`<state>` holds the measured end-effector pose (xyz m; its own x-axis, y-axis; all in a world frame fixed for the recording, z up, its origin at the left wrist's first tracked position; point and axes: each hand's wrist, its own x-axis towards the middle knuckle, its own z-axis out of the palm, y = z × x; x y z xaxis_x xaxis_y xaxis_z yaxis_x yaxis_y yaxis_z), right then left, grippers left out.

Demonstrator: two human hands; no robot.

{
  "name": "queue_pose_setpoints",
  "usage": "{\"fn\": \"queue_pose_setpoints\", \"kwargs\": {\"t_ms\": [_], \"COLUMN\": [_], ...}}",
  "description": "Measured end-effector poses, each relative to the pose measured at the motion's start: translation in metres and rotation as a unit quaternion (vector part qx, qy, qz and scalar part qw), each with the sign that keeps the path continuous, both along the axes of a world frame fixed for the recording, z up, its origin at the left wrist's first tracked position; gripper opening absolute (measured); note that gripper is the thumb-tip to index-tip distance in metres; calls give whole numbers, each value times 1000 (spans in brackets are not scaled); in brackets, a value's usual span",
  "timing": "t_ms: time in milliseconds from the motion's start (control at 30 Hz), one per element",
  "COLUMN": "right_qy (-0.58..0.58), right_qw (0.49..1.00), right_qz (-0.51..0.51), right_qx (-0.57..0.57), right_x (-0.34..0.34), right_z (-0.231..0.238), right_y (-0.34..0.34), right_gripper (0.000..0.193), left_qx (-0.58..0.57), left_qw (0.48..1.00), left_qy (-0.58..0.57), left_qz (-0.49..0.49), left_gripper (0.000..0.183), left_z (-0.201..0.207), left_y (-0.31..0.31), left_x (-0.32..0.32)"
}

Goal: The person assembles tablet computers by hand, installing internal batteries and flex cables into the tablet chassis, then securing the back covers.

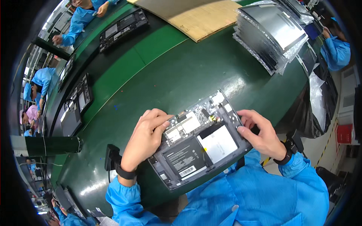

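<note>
Between my hands is an opened laptop base [200,141], tilted, with its insides facing up. A black battery [184,157] and a silver-white panel [220,145] lie in its near half, and a circuit board [192,122] runs along the far half. My left hand [149,130] grips the left far edge, thumb on top and fingers closed. At the right edge my right hand [257,130] pinches the frame between thumb and curled fingers. Each wrist wears a black strap with a small box.
A stack of silver panels in bubble wrap [269,35] stands at the far right, beside a wooden board [192,17]. More opened laptop bases [123,29] sit along the black conveyor on the left. A green post [52,145] juts in at left. Co-workers in blue [81,22] work around.
</note>
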<state>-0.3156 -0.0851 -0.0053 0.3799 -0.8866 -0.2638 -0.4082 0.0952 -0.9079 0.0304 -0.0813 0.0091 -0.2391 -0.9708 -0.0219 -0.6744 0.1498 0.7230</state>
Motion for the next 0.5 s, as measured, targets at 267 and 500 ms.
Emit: {"fn": "queue_pose_setpoints", "kwargs": {"t_ms": [267,500], "right_qy": [17,58], "right_qw": [931,924], "right_qz": [149,171], "right_qx": [-332,-336], "right_x": [44,47], "right_z": [-7,9], "right_y": [-52,-51], "right_gripper": [17,7], "left_qx": [-6,-123], "left_qw": [999,981], "left_qy": [-40,-90], "left_qz": [33,-118], "left_gripper": [24,45], "left_z": [6,-7], "left_y": [8,18], "left_x": [-14,-63]}}
